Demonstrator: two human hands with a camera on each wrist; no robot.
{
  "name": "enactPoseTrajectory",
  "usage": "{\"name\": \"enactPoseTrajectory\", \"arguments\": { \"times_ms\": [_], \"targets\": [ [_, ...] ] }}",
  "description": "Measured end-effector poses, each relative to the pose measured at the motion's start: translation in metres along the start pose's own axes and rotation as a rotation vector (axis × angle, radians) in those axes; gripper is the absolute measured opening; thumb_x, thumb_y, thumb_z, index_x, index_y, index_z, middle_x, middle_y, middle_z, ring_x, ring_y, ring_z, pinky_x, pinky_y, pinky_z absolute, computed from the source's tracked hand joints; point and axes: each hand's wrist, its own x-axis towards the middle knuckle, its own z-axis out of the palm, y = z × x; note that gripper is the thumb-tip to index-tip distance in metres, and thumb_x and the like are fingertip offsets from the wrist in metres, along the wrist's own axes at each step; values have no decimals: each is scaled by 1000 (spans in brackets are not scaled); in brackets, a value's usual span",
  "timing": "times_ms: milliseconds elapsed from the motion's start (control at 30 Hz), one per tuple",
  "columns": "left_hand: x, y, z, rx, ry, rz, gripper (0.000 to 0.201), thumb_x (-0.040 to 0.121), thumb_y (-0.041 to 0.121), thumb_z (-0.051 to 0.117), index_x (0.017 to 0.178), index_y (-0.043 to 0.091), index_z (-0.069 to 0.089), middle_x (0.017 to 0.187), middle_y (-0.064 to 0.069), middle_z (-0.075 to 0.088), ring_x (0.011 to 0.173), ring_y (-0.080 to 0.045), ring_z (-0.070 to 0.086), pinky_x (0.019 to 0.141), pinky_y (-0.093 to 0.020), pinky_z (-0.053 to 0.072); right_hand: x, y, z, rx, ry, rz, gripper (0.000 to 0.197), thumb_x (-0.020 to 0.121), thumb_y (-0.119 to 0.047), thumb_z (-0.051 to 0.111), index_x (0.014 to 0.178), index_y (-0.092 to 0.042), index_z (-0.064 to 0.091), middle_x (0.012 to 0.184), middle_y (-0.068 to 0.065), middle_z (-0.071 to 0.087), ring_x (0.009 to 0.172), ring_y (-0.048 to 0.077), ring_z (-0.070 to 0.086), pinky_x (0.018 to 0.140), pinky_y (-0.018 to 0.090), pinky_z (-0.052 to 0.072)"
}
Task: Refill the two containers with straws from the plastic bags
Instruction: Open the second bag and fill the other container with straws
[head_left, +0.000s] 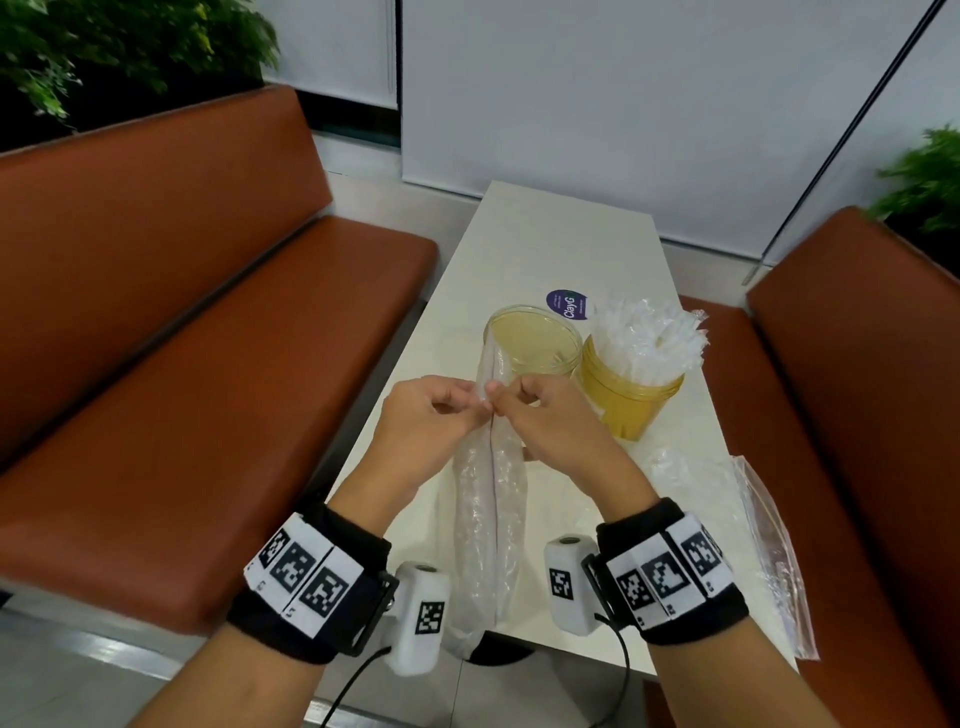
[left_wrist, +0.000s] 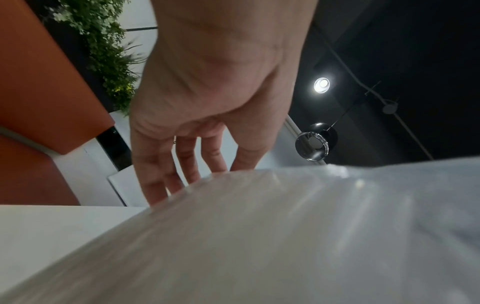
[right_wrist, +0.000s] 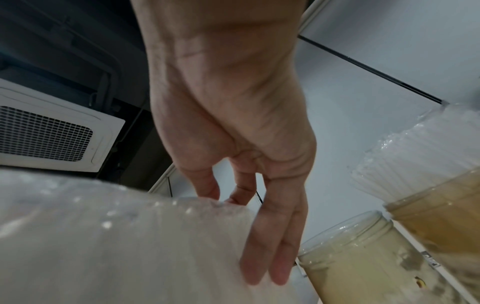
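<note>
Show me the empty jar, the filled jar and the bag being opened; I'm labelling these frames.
empty jar (head_left: 535, 340): head view, inside its open mouth.
filled jar (head_left: 626, 402): head view, yellow side wall.
bag of straws (head_left: 488, 499): head view, mid-length along its seam.

White table (head_left: 524, 244) bears two jars (head_left: 535, 340), empty bag (head_left: 774, 551), purple sticker (head_left: 567, 304).

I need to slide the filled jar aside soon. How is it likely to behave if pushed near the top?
The filled jar may tip: it is tall, and its straws fan well above the rim, leaning right. It is probably light, being clear plastic holding thin straws. It stands close beside the empty jar, so a leftward push would likely knock that.
</note>
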Motion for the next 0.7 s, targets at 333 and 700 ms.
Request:
{"name": "enactPoseTrajectory", "arguments": {
  "times_ms": [333, 700],
  "targets": [
    [-7, 10, 0, -100, -7, -96, 22, 77, 24, 86, 84, 5, 79, 92, -5, 78, 79, -5, 70, 77, -22, 48, -3, -7, -9, 82, -120, 44, 19, 101, -23, 52, 86, -19, 63, 91, -4, 56, 76, 12, 53, 67, 38, 62],
    [-2, 19, 3, 390, 238, 165, 12, 85, 15, 75, 75, 17, 67, 74, 6, 74, 71, -15, 71, 75, -40, 59, 11, -13, 1, -528, 129, -49, 31, 95, -26, 47, 67, -14, 44, 71, 4, 51, 66, 24, 49, 48, 30, 33]
  ]
}}
